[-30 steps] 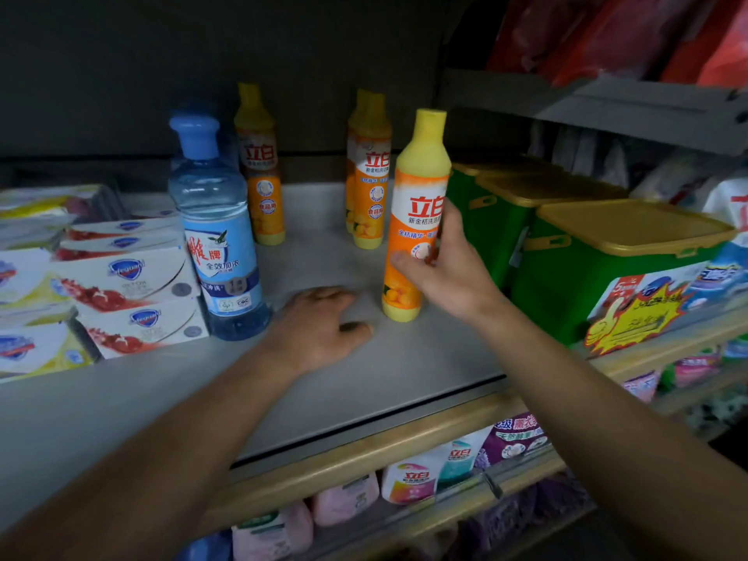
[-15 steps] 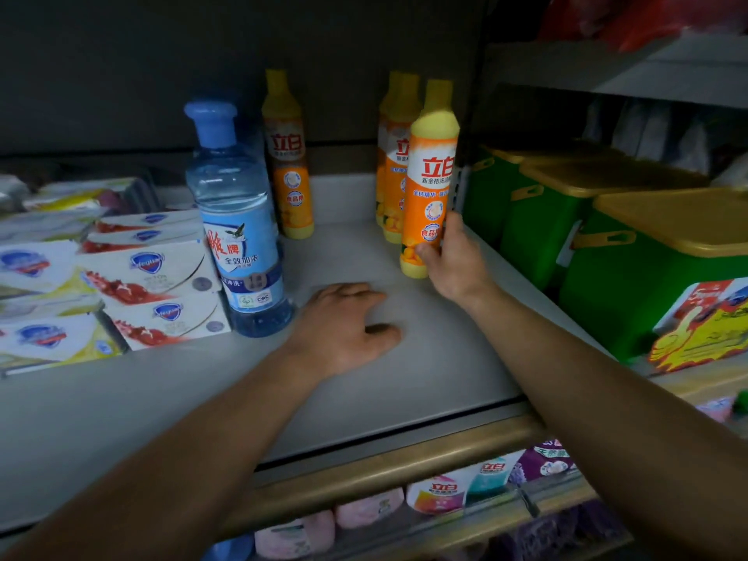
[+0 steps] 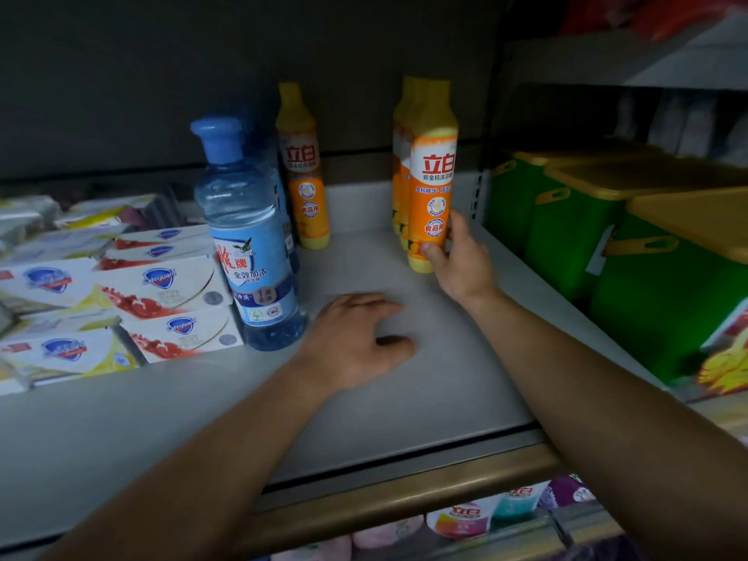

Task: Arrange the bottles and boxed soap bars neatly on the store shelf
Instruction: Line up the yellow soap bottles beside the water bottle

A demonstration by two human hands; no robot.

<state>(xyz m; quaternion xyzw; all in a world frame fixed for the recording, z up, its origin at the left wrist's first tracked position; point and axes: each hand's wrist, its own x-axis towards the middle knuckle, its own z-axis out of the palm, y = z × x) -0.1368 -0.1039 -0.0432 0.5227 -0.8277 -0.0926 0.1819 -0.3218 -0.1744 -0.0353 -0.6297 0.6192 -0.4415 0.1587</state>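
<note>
My right hand (image 3: 461,261) grips the lower part of an orange and yellow dish soap bottle (image 3: 433,168), which stands upright on the grey shelf (image 3: 425,390) directly in front of two matching bottles (image 3: 402,155). Another orange bottle (image 3: 303,172) stands at the back centre. A clear blue bottle (image 3: 251,244) with a blue cap stands left of centre. Boxed soap bars (image 3: 162,285) lie in rows on the left. My left hand (image 3: 356,342) rests palm down on the shelf, fingers loosely curved, holding nothing.
Green bins with yellow lids (image 3: 631,236) line the shelf's right side, close to the held bottle. A brass-coloured rail (image 3: 404,500) edges the shelf front. Pouches (image 3: 465,520) fill the shelf below. A further shelf (image 3: 668,62) hangs at the upper right.
My right hand has pushed the orange bottle back and to the right, from the middle of the shelf to just in front of the two matching bottles. My left hand has stayed put.
</note>
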